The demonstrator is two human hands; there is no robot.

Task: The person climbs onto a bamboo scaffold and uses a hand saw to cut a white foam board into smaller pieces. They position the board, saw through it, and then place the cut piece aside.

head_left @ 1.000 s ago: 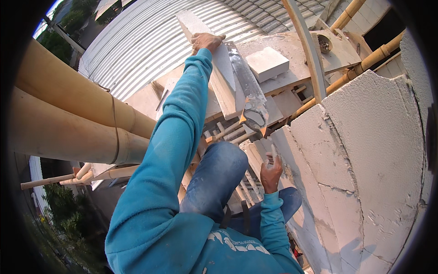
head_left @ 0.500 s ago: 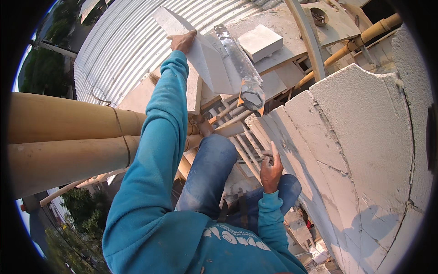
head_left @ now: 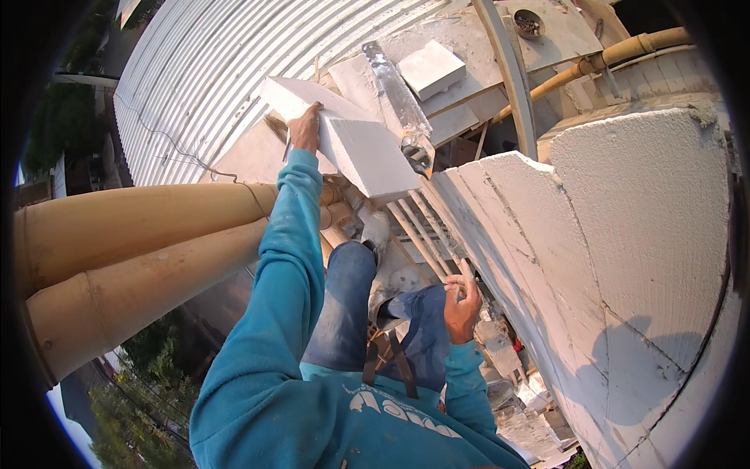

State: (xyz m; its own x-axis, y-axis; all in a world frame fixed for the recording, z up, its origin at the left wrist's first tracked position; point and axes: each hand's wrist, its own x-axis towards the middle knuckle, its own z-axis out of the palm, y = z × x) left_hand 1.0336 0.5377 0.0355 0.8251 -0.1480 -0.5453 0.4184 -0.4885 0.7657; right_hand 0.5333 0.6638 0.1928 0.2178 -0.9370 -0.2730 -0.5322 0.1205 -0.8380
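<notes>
My left hand [head_left: 305, 129] grips the left edge of a white lightweight concrete block [head_left: 363, 152], its arm stretched forward. The block is tilted above the scaffold boards. Just beyond it lies a hand saw [head_left: 396, 90] with a dusty metal blade, its orange-edged handle toward me and partly behind the block. My right hand [head_left: 462, 309] is raised over my right knee, beside the block wall. One or two of its fingers point up, the others are loosely bent, and I see nothing held in it.
A smaller white block [head_left: 432, 69] and a round bowl [head_left: 529, 23] sit on the boards ahead. A wooden post [head_left: 508, 78] rises near them. Thick bamboo poles [head_left: 148, 234] cross at the left. The block wall [head_left: 625, 227] stands at right; a corrugated roof [head_left: 234, 62] spreads beyond.
My left hand has drawn the block toward me and turned it, so it now covers part of the saw's handle. My right hand has dropped slightly.
</notes>
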